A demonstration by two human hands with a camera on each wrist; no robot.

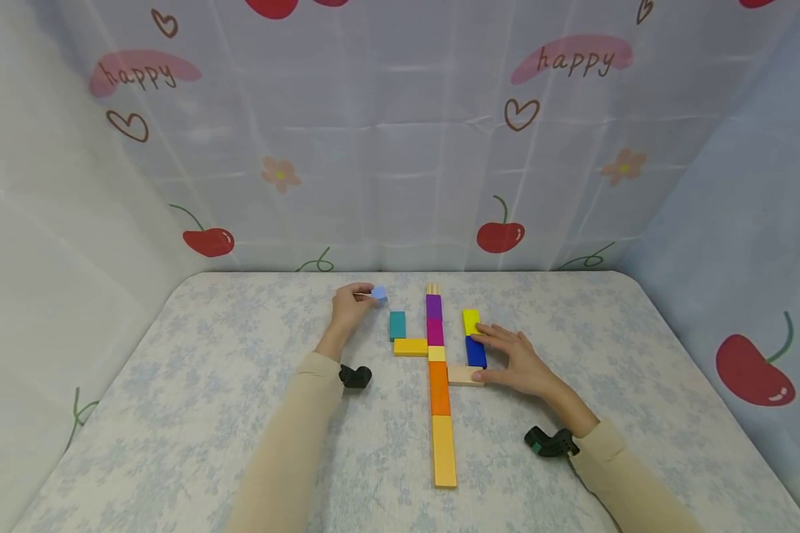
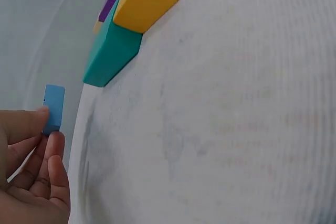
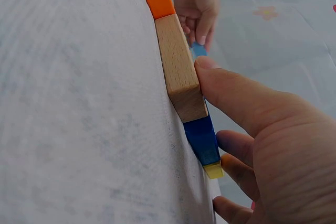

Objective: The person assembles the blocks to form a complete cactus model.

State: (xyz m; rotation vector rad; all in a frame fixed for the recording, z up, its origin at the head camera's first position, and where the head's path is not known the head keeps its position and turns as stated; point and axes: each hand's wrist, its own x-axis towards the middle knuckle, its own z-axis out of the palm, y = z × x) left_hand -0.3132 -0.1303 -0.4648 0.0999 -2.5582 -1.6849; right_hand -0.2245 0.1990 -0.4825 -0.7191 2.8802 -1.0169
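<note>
Between thumb and fingertips my left hand [image 1: 348, 307] pinches a small light blue block [image 1: 379, 295] near the table's far edge. The left wrist view shows this block [image 2: 53, 107] upright at the fingertips, beyond a teal block [image 1: 397, 326]. My right hand [image 1: 516, 363] spreads beside the right branch of a flat block layout. Its thumb rests at the plain wooden block [image 1: 461, 376], while its fingers lie along the dark blue block [image 1: 475, 352] and the bright yellow block [image 1: 470, 321]. In the right wrist view, the thumb meets the wooden block's [image 3: 179, 56] edge.
A central column joins a purple block [image 1: 434, 306], a magenta block [image 1: 435, 332], a pale yellow block [image 1: 436, 354], an orange block [image 1: 440, 389] and a long yellow-orange block [image 1: 444, 451]. A yellow block [image 1: 410, 347] branches left to the teal one. A printed curtain [image 1: 400, 148] stands behind.
</note>
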